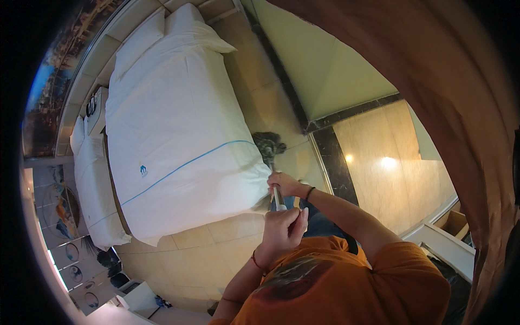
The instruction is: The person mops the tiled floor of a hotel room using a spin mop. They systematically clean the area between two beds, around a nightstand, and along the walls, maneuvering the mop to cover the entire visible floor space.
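My left hand (284, 229) is closed around the white upper end of a metal mop handle (278, 195). Farther down the same handle, my right hand (285, 185) grips the pole, a dark band on its wrist. At the handle's lower end, a dark, stringy mop head (269, 145) lies on the tiled floor, against the side of a bed with a white cover (183, 122). The mop's strands look slightly blurred.
A second, narrower white bed (95, 183) stands beyond a small bedside table (96, 109). Right of the mop are a green wall (337, 73) with dark skirting and a metal floor strip (321, 162). Brown fabric (459, 101) hangs along the right. An open drawer (451, 223) is lower right.
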`<state>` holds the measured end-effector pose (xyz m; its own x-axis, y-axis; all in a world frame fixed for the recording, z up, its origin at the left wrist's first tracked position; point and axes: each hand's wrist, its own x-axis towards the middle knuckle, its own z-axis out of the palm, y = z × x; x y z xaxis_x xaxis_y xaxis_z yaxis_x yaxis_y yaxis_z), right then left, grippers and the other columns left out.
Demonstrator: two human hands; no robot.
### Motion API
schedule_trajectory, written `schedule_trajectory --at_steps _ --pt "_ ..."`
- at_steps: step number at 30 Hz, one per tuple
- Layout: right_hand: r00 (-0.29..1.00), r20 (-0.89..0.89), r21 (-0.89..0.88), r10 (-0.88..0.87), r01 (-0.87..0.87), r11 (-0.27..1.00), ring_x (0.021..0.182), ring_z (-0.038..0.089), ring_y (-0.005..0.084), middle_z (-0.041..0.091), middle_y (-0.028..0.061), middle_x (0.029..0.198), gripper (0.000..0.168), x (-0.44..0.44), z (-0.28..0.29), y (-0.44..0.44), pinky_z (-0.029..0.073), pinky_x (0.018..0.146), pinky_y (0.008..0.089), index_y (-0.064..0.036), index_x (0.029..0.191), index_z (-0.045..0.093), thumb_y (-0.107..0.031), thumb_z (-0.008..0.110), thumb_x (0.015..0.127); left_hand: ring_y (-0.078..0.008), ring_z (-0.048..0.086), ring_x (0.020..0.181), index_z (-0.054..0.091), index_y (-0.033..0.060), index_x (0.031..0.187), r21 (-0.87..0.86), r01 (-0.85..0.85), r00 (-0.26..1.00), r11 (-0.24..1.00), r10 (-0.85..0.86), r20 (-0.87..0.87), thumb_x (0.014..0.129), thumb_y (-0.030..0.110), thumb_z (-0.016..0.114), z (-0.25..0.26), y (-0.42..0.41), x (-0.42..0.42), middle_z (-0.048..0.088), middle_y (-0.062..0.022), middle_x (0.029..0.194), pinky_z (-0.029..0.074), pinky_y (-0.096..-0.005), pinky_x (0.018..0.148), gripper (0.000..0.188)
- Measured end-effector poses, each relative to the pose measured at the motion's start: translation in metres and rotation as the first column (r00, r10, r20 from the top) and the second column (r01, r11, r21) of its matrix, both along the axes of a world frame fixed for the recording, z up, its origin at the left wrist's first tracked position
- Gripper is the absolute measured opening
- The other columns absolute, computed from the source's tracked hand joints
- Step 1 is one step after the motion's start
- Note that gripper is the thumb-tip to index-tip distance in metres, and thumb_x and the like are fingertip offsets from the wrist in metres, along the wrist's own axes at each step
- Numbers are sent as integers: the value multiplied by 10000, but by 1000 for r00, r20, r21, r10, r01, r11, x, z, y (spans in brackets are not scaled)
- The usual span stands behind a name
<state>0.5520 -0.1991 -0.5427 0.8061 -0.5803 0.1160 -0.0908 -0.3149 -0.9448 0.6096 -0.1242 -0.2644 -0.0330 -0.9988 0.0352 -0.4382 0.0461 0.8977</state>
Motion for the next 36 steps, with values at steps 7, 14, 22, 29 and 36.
schedule_trajectory --at_steps 7,14,22,29,36 --pt "939 -281 -240 -196 128 962 777 572 330 587 99 713 134 -110 5 9 476 684 425 -86 654 565 -170 659 699 -256 410 396 425 25 577 32 160 954 987 -147 -260 883 40 606 -1 14 -17 418 -116 492 292 -360 419 356" --pt "898 -264 -231 -352 295 927 799 557 346 587 116 726 152 -132 0 44 466 704 431 -66 670 546 -149 672 667 -267 418 398 408 21 579 -99 252 940 963 -268 -212 861 31 606 -27 39 -44 407 -130 500 306 -366 425 345" --pt "967 -59 -26 -248 247 969 813 576 340 593 119 725 128 -29 3 132 471 720 425 -78 681 590 -166 681 665 -329 460 431 437 38 600 13 241 970 970 -241 7 862 46 628 16 111 8 426 -147 507 327 -388 420 324" --pt "973 -41 63 -227 229 971 764 581 329 580 126 690 120 -10 5 183 470 690 411 -34 668 550 -92 641 721 -334 470 472 429 35 609 -35 448 892 893 -449 -50 844 52 651 14 141 10 443 -140 533 351 -405 462 323" --pt "826 -249 -136 -505 486 863 772 575 358 579 132 715 201 -105 11 209 486 710 445 -57 656 550 -185 697 704 -294 393 429 387 36 573 -158 544 798 824 -567 -206 821 29 641 -9 160 -5 370 -122 501 290 -391 442 355"
